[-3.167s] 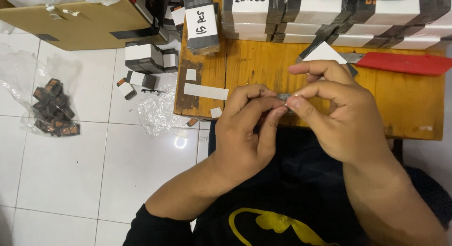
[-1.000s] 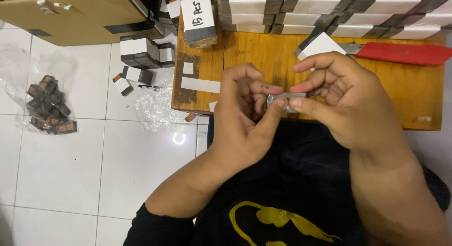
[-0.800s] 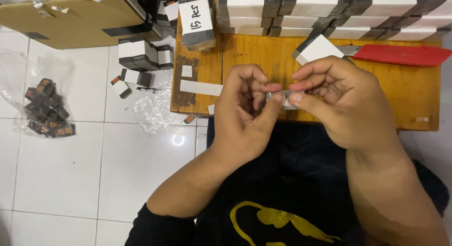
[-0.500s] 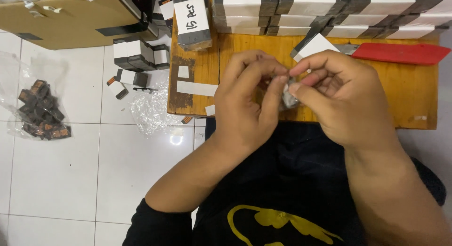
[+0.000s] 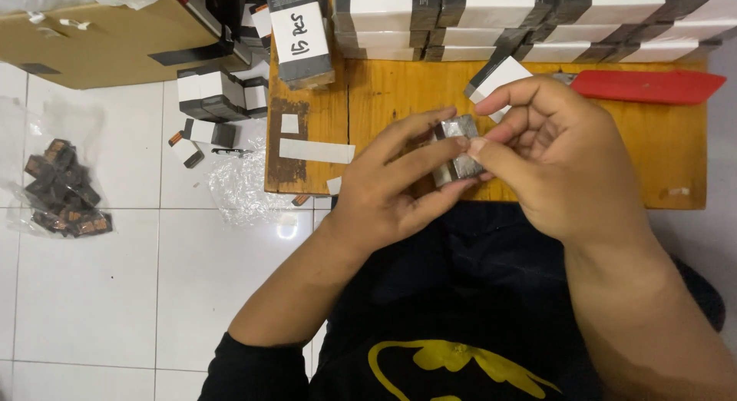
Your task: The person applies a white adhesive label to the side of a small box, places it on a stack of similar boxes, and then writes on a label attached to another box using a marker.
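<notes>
Both hands meet over the front edge of a low wooden table [image 5: 384,90]. My left hand [image 5: 391,186] and my right hand [image 5: 560,159] pinch a small silvery-grey wrapped block [image 5: 458,147] between their fingertips. The block is tilted so its flat face shows toward the camera. A small black-and-white box [image 5: 495,77] lies on the table just behind my right hand's fingers.
A red utility knife [image 5: 649,86] lies at the table's right. Stacked black-and-white boxes [image 5: 537,17] line the far edge. White label strips [image 5: 316,150] lie at the table's left. On the tiled floor: a cardboard box [image 5: 100,40], loose small boxes [image 5: 211,94], crumpled plastic [image 5: 242,186] and a bag of dark pieces [image 5: 65,190].
The silvery block was seen edge-on as a thin strip between my fingertips; now it is turned so its broad face shows. The hands have stayed over the table's front edge.
</notes>
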